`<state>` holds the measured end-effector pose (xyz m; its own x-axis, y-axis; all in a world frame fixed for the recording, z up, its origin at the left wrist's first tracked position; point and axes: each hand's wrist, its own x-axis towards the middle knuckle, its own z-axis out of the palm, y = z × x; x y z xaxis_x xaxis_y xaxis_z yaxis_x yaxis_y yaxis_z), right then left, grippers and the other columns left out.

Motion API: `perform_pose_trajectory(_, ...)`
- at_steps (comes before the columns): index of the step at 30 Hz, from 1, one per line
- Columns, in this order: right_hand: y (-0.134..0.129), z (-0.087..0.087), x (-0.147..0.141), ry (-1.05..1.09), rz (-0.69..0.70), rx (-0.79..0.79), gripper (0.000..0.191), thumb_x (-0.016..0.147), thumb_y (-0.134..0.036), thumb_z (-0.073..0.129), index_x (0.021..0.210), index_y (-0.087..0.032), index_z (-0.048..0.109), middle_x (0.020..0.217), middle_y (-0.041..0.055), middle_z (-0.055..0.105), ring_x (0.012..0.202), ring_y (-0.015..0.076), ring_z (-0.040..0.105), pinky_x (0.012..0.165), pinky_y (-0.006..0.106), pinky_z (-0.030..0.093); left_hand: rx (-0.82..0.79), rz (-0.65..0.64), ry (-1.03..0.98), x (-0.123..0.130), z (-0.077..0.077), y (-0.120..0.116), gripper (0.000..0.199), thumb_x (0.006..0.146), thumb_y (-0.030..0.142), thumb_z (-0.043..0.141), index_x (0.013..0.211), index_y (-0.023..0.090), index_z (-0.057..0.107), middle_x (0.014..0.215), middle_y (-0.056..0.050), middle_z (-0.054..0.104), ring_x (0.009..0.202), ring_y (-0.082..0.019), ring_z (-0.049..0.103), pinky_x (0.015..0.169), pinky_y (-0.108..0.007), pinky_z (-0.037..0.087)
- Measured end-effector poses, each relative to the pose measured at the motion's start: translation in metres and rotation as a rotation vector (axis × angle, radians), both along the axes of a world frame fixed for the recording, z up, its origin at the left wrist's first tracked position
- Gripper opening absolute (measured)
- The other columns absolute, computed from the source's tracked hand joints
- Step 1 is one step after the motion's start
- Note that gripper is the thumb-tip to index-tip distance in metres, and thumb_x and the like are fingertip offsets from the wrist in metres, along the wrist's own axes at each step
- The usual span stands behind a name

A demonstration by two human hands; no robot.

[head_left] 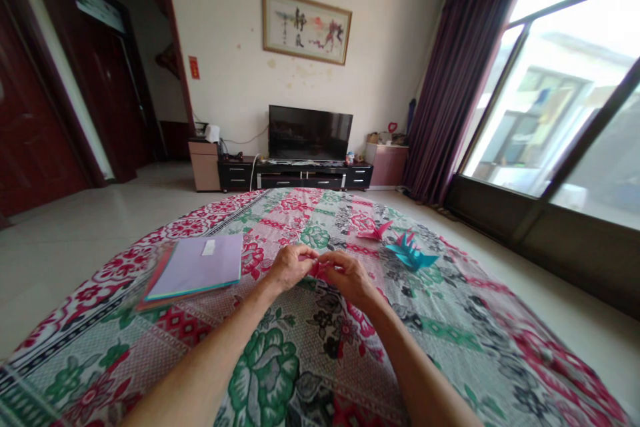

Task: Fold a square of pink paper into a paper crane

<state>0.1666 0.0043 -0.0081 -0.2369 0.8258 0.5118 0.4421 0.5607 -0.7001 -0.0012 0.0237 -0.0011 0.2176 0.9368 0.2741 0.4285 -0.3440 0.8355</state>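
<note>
My left hand (pixel 293 265) and my right hand (pixel 347 273) meet above the middle of the patterned cloth, fingertips pinched close together. Between them shows a small piece of pink-red paper (pixel 318 269), mostly hidden by the fingers. To the right lie a pink folded paper bird (pixel 376 232) and several blue folded paper pieces (pixel 413 255) grouped together. A stack of coloured paper sheets (pixel 200 267), lilac on top with a small white label, rests left of my left hand.
A round table with a floral cloth (pixel 265 373) fills the foreground. Beyond it stand a television (pixel 310 133) on a black cabinet (pixel 285 177), and a dark curtain (pixel 445 80) beside large windows.
</note>
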Motion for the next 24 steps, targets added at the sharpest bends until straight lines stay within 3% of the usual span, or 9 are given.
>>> perform_pose_trajectory(4,0.007,-0.014,-0.002,0.054,-0.081,-0.026,0.016,0.074,-0.023,0.053,0.079,-0.02,0.068,0.075,0.0016,0.066,0.066,0.0144,0.059,0.061,0.024,0.043,0.175,0.056,0.045,0.0,0.004,-0.003,0.016,0.072,0.022,0.055,0.078,0.018,0.069,0.079,-0.003,0.068,0.077,-0.015,0.062,0.074,-0.025,0.047)
perform_pose_trajectory(8,0.01,-0.021,-0.004,0.125,-0.123,-0.063,0.019,0.076,-0.03,0.054,0.082,-0.019,0.068,0.072,0.0017,0.067,0.064,0.015,0.059,0.061,0.024,0.044,0.322,0.007,0.047,0.001,0.007,-0.007,0.014,0.072,0.022,0.057,0.076,0.02,0.07,0.098,-0.004,0.066,0.096,-0.017,0.058,0.089,-0.028,0.043)
perform_pose_trajectory(16,0.008,-0.02,-0.002,0.136,-0.144,-0.09,0.02,0.075,-0.031,0.054,0.08,-0.016,0.067,0.063,0.0001,0.061,0.055,0.0117,0.051,0.052,0.021,0.038,0.351,0.061,0.073,0.004,-0.003,-0.001,0.008,0.071,0.02,0.059,0.066,0.018,0.065,0.082,-0.005,0.066,0.084,-0.016,0.061,0.078,-0.025,0.046)
perform_pose_trajectory(24,0.005,-0.015,0.0,0.148,-0.15,-0.098,0.02,0.075,-0.033,0.054,0.075,-0.016,0.064,0.061,0.0004,0.057,0.054,0.0117,0.047,0.051,0.021,0.035,0.336,0.074,0.048,0.002,-0.002,-0.002,0.011,0.073,0.02,0.057,0.065,0.016,0.064,0.075,-0.003,0.063,0.076,-0.014,0.059,0.072,-0.022,0.044)
